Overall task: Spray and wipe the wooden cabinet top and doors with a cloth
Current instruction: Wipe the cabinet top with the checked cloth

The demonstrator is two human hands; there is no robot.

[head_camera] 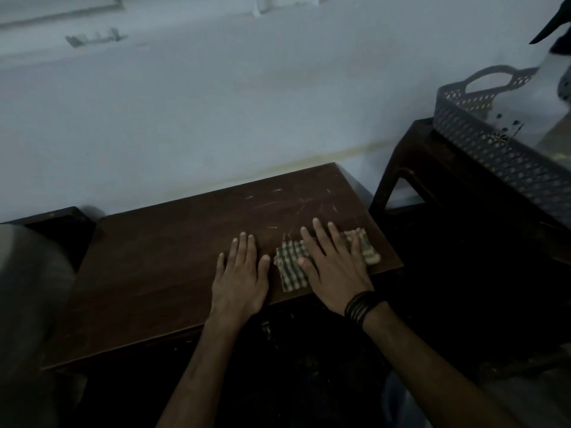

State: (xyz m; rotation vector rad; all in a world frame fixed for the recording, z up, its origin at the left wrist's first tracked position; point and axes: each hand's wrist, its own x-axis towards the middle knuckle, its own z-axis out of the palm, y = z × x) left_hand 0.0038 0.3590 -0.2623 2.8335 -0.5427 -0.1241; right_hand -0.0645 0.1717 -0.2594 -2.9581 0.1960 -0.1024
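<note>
Your right hand [335,267] presses flat, fingers spread, on the checked cloth [292,268] at the cabinet top's [173,267] near-right corner; left hand [239,273] lies flat and empty beside it. Doors seem unwiped.

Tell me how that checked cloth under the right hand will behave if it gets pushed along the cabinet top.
The checked cloth looks thin and folded, so it probably bunches rather than sliding stiffly. The right hand lies flat across it, which should drag it along. It sits near the cabinet top edge and could slip off.
</note>
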